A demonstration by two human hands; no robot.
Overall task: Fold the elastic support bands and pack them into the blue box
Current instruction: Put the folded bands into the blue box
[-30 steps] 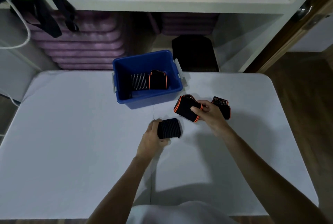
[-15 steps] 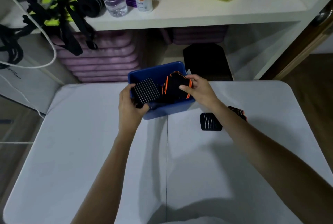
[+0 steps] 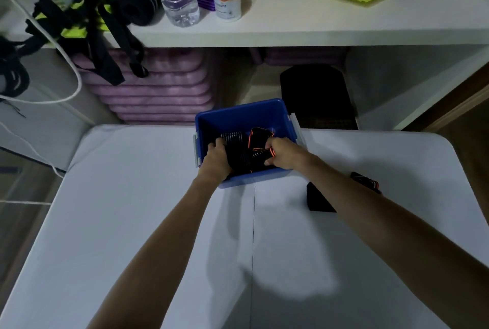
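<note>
Both hands reach inside the rigid blue plastic box (image 3: 239,116). The left hand (image 3: 217,155) grips a ribbed black elastic band (image 3: 234,143); the right hand (image 3: 281,152) pinches an orange-edged black band (image 3: 258,138).

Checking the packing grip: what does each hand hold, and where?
Inside the blue box, left hand grips a plain black band's near-left end; right hand grips an orange-trimmed band's right end.

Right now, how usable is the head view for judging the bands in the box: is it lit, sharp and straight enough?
Head view: dim, so the black bands merge inside the blue box, only orange trim separating them; both arms cast soft shadows on the table; wide-angle bending curves the shelf edge; no glare; edges slightly soft.
</note>
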